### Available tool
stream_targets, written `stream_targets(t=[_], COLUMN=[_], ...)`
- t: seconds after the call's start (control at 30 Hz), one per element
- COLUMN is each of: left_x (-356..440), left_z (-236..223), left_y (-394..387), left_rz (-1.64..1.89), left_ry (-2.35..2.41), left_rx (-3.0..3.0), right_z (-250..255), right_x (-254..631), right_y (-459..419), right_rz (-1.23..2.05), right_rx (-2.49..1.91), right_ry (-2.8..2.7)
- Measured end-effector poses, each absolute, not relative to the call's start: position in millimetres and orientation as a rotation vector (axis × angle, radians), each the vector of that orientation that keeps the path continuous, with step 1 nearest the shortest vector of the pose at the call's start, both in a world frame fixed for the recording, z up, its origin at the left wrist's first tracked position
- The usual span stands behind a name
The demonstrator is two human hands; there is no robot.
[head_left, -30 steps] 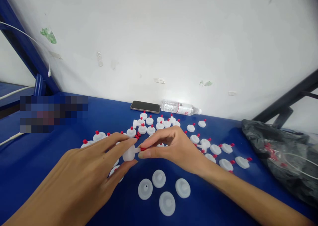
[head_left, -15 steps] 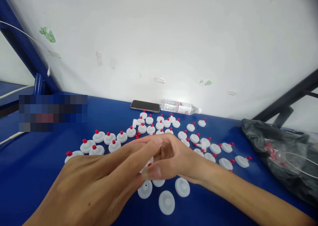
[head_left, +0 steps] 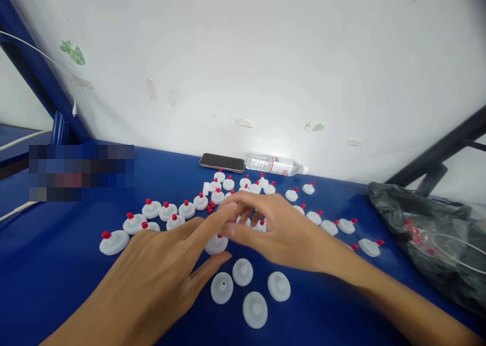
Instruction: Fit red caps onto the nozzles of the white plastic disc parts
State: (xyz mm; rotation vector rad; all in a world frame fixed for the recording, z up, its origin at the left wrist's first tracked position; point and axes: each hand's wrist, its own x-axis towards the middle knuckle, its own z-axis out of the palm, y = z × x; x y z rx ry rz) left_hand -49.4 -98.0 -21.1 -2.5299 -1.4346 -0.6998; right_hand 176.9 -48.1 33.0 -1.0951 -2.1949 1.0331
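My left hand reaches in from the lower left, its fingers stretched out and the thumb held apart. A white disc-shaped cap with a red tip shows between that thumb and fingers; whether they touch it I cannot tell. My right hand comes from the right, with curved fingers and its thumb apart. The fingertips of both hands overlap, so contact there is partly hidden. Nearer me lie several white discs without red tips, among them a translucent disc. Several red-tipped caps stand beyond the hands.
Small loose red pieces lie among the caps on the blue tabletop. Along the wall are a phone and a clear plastic bottle. A dark plastic bag with red bits sits at the right.
My hands have loosened from their cupped position and drawn slightly apart. My left thumb now shows, and the red-tipped cap beside it is more fully visible.
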Motion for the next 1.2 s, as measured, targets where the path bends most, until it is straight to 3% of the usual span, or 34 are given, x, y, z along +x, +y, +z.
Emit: stream_targets(t=[0.07, 0.2, 0.37, 0.6, 0.67, 0.77, 0.87, 0.93, 1.2], left_x=[-49.7, -50.5, -47.8, -47.8, -55.7, -71.9, -82.7, -84.5, -86.7], left_z=[-24.7, -28.7, -19.5, -8.6, -7.6, -0.9, 11.0, 17.1, 14.5], left_y=[-93.8, -89.3, -95.4, -104.9, -101.4, -95.8, -94.5, -95.5, -94.6], left_rz=[-0.581, -0.305, -0.432, -0.847, -0.877, -0.804, -0.702, -0.687, -0.798], left_ry=[-1.431, -1.468, -1.413, -1.435, -1.478, -1.6, -1.796, -1.869, -1.692], left_rx=[-2.544, -2.584, -2.463, -2.601, -2.567, -2.401, -2.267, -2.226, -2.403], right_z=[40.4, 33.8, 17.5, 40.6, 38.1, 19.8, -4.7, -16.6, -23.6], right_x=[182.4, 188.8, 186.2, 172.8, 169.7, 166.4, 163.1, 160.8, 150.1], right_y=[-52.2, -64.2, -70.0, -65.1, -62.7, -51.6, -35.0, -26.1, -21.4], right_rz=[0.722, 0.708, 0.432, 0.947, 0.955, 0.63, 0.018, -0.204, -0.256], right_rx=[-1.224, -1.304, -1.227, -1.113, -1.034, -1.053, -1.061, -1.017, -1.01], right_ry=[-2.322, -2.622, -2.751, -2.239, -2.188, -2.266, -2.546, -2.694, -2.765])
